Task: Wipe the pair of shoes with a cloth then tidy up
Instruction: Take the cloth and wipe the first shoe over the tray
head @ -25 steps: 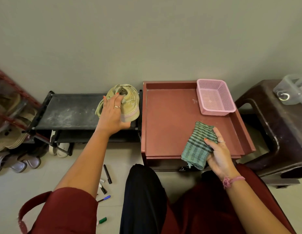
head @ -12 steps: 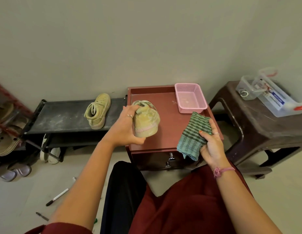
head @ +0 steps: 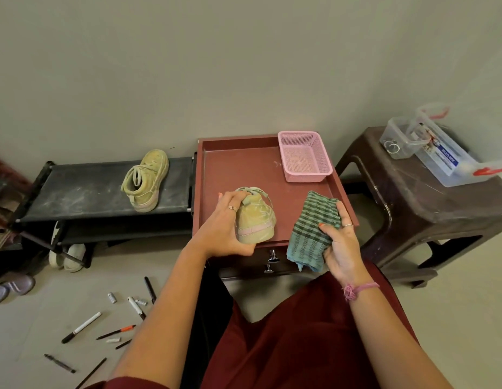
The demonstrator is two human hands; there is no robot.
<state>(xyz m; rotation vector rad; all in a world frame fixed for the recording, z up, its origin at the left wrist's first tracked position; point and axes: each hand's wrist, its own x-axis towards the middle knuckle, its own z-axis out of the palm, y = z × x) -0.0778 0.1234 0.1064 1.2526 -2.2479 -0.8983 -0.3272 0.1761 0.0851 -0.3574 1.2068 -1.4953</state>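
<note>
The left hand (head: 227, 228) is closed around the heel of one beige shoe (head: 257, 220) and covers much of its near side, so I cannot tell if the sole touches the red tray top (head: 238, 169) of the cabinet or is just above its front edge. The right hand (head: 341, 242) grips the green striped cloth (head: 311, 228), whose lower end hangs over the cabinet front. Compared with half a second ago, both hands hold the same things in nearly the same places, and the second shoe (head: 146, 181) is still lying on the black rack (head: 84, 189).
</note>
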